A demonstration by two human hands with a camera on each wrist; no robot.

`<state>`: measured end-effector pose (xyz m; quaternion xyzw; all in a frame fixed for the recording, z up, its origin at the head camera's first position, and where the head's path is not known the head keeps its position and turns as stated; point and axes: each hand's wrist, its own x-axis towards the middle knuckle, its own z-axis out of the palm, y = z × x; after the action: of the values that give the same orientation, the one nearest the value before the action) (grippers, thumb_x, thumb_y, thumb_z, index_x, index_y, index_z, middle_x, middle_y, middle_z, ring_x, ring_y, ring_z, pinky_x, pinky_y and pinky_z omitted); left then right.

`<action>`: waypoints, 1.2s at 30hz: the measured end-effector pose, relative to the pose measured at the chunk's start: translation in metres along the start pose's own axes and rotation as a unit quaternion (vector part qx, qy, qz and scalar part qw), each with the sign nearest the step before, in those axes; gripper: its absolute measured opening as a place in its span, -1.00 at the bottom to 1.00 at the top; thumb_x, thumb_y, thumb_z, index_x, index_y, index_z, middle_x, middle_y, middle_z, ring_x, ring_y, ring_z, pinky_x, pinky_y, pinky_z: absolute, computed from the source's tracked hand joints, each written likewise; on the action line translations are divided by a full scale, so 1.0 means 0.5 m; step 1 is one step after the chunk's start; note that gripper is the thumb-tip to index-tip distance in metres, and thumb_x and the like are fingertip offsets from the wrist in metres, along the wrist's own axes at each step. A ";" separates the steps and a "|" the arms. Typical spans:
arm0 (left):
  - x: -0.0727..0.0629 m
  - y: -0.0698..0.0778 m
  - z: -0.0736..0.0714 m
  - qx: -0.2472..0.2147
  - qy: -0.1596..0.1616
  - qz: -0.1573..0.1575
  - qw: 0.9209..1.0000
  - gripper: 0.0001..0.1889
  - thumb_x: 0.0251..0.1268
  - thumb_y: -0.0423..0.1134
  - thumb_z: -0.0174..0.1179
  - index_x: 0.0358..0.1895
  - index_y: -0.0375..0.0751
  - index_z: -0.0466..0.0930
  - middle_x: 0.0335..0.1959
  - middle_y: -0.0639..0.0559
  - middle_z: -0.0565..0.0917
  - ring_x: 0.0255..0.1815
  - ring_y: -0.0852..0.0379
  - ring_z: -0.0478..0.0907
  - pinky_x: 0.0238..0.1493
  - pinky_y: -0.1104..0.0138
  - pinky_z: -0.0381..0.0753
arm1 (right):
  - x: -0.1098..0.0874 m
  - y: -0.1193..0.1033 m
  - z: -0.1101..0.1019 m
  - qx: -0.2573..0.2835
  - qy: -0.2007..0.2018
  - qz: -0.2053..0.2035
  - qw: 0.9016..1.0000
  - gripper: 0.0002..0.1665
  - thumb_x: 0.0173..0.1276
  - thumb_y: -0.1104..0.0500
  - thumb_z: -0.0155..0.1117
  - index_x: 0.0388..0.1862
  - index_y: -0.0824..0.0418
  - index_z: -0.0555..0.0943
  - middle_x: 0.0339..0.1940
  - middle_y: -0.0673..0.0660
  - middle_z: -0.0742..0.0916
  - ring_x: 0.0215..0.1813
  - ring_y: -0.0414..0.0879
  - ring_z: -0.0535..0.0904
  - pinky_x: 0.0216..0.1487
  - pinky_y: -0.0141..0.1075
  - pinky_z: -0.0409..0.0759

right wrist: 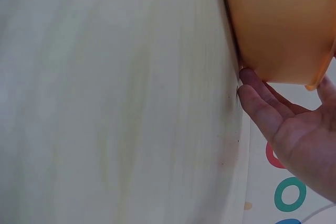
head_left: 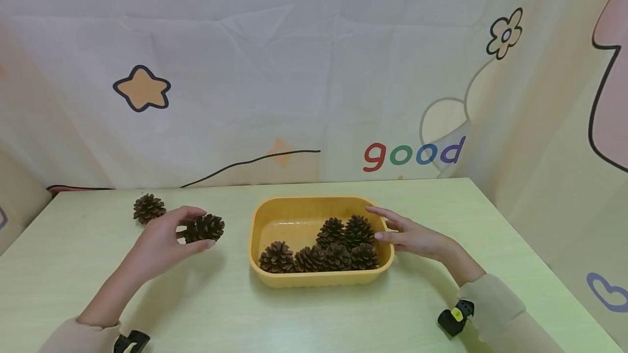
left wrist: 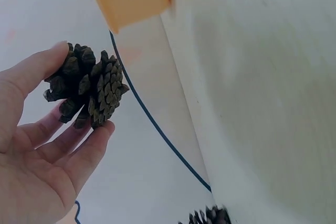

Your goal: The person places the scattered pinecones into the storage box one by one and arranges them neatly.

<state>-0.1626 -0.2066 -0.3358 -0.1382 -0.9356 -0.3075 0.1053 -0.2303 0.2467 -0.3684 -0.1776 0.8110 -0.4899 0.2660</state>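
My left hand [head_left: 164, 238] pinches a brown pinecone [head_left: 206, 228] between thumb and fingers, lifted above the table to the left of a yellow plastic tub [head_left: 319, 279]. In the left wrist view the pinecone [left wrist: 107, 90] shows its scaly base, with the thumb above and fingertips below. The right hand [head_left: 417, 236] holds the tub's right end. Its thumb reaches over the rim, while other fingers [right wrist: 262, 111] press low on the outer wall in the right wrist view. Several pinecones [head_left: 336, 255] lie inside the tub, along the near side and toward the right.
Another pinecone [head_left: 149, 208] sits on the pale table [head_left: 314, 320], behind my left hand. A printed cloth [head_left: 294, 86] hangs behind the table's back edge, and more cloth hangs along the right side.
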 end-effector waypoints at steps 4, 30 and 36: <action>0.005 0.015 0.006 -0.029 0.002 -0.001 1.000 -0.42 -0.03 -0.01 0.36 0.07 -0.22 0.48 -0.01 -0.12 0.59 0.00 -0.12 0.49 -0.10 0.09 0.56 | 0.000 -0.002 0.000 0.001 -0.001 0.000 1.000 -0.18 0.35 0.03 0.09 0.47 0.01 -0.06 0.46 0.29 -0.09 0.38 0.39 -0.05 0.18 0.15 0.29; 0.049 0.100 0.082 -0.170 -0.010 0.001 0.985 -0.45 -0.07 -0.15 0.40 0.07 -0.16 0.48 -0.01 -0.04 0.57 -0.04 0.03 0.53 -0.01 0.25 0.56 | 0.001 0.004 -0.007 0.024 -0.032 -0.010 0.999 -0.20 0.41 0.06 0.00 0.48 -0.06 -0.16 0.46 0.27 -0.15 0.33 0.35 0.12 0.14 0.03 0.42; 0.062 0.114 0.105 -0.192 -0.011 0.016 0.981 -0.47 -0.05 -0.14 0.39 0.05 -0.20 0.49 -0.02 -0.07 0.58 -0.03 0.01 0.53 -0.02 0.25 0.57 | 0.002 0.003 -0.008 0.027 -0.035 -0.011 0.999 -0.19 0.41 0.05 -0.01 0.48 -0.07 -0.19 0.46 0.29 -0.13 0.32 0.36 0.13 0.13 0.07 0.42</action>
<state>-0.1789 -0.1249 -0.3372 -0.1744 -0.8579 -0.4781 0.0710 -0.2336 0.2500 -0.3685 -0.1968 0.7854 -0.5082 0.2937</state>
